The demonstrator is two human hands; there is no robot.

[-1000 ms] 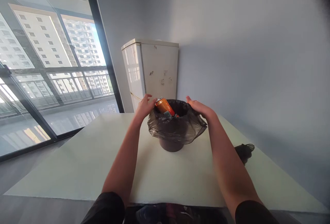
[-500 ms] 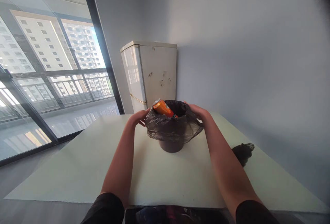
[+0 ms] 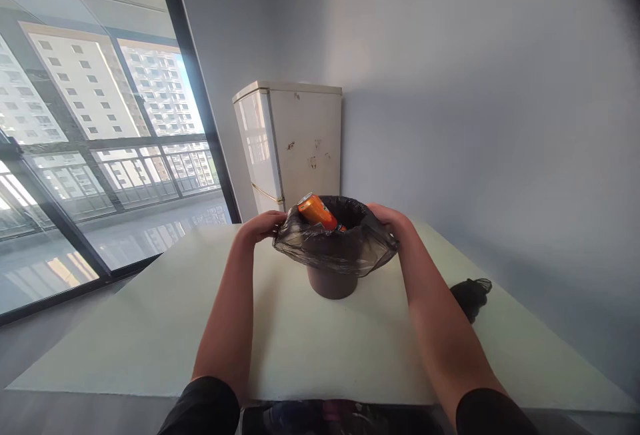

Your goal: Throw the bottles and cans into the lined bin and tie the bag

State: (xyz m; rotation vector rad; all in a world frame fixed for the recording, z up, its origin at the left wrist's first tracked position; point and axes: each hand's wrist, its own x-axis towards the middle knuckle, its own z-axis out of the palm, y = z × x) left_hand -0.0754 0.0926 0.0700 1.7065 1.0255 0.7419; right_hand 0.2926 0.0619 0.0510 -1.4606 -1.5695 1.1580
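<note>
A dark trash bin (image 3: 332, 283) stands upright on the table, lined with a thin black garbage bag (image 3: 336, 250) folded out over its rim. An orange drink can (image 3: 318, 212) leans in the bin's mouth, its top poking above the rim on the left; what lies deeper is hidden. My left hand (image 3: 265, 225) grips the overhanging edge of the bag on the left side, fingers closed. On the opposite side my right hand (image 3: 390, 219) has its fingers closed on the bag's edge, partly hidden behind the plastic.
A crumpled black plastic bag (image 3: 471, 297) lies on the pale table (image 3: 300, 355), right of my right forearm. Behind the table stands a worn white refrigerator (image 3: 310, 135). Glass sliding doors (image 3: 100, 155) are on the left, a bare wall (image 3: 475, 121) on the right.
My left hand has moved a little outward to the left, pulling the bag's edge out and up, so more of the bin's lower wall shows. My right hand has barely shifted.
</note>
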